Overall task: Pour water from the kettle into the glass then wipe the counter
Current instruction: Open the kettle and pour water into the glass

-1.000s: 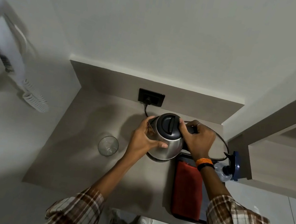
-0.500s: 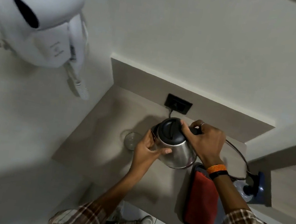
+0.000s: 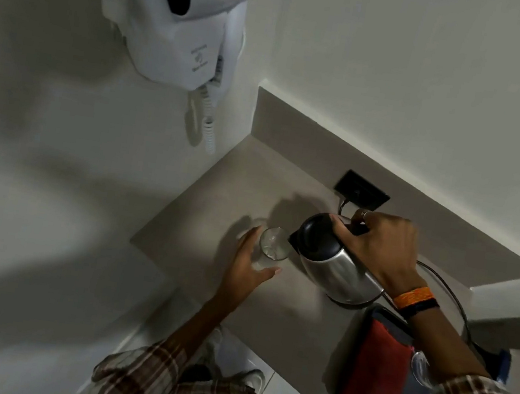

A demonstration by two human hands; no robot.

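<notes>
A steel kettle (image 3: 339, 269) with a black lid is tilted to the left, its spout right over the rim of a clear glass (image 3: 273, 246) standing on the beige counter (image 3: 212, 210). My right hand (image 3: 379, 248) grips the kettle's handle from above. My left hand (image 3: 246, 269) wraps around the left side and base of the glass, thumb in front. A red cloth (image 3: 375, 372) lies on a dark tray (image 3: 368, 317) at the counter's right front.
A white wall-mounted hair dryer (image 3: 184, 17) hangs above the counter's left end, its coiled cord dangling. A black socket (image 3: 362, 192) sits on the backsplash, with the kettle cord trailing right. A second glass (image 3: 420, 369) rests on the tray.
My left hand has left the kettle body and moved left to the glass. The kettle has been lifted, carried left and tipped toward the glass. The view has swung left.
</notes>
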